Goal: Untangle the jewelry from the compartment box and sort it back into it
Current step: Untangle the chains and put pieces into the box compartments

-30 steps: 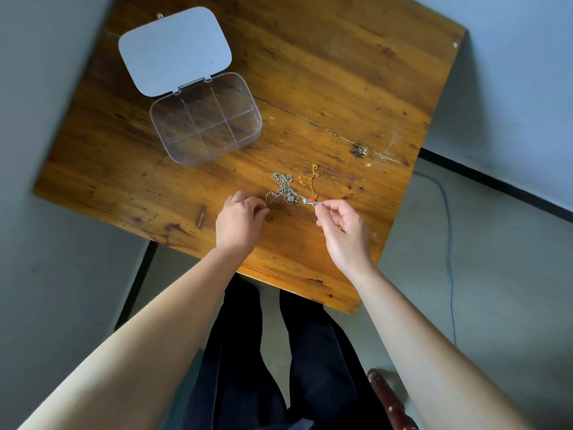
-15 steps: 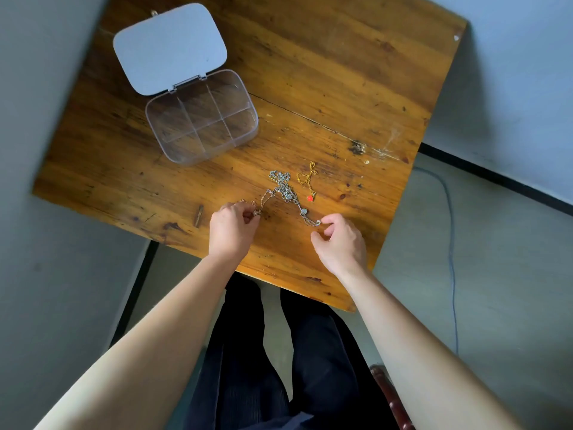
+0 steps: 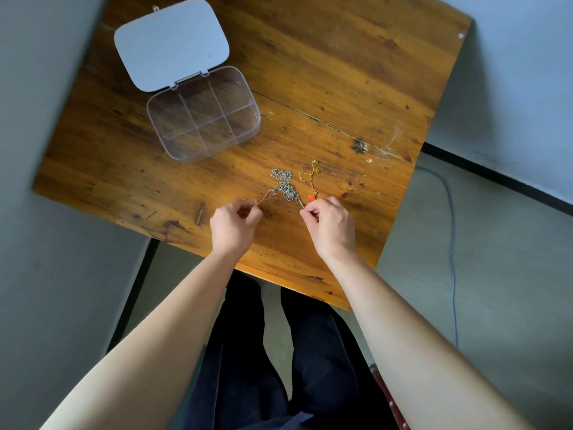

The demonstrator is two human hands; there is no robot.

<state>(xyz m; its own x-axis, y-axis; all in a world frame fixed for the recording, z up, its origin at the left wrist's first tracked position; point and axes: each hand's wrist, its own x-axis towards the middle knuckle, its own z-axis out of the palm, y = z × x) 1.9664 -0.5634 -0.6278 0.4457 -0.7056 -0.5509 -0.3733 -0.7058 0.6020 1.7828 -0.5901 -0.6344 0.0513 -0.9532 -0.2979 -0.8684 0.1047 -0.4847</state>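
Silver chain (image 3: 283, 187) pinched between both hands' fingers (image 3: 305, 209).

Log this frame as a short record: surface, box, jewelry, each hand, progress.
surface: wooden table
box: clear compartment box, lid open, compartments look empty
jewelry: silver chain tangle on the table, gold chain beside it with a red bead
left hand: pinching a strand leading out of the tangle
right hand: pinching another strand of the tangle
progress: untangling under way, nothing sorted into the box yet
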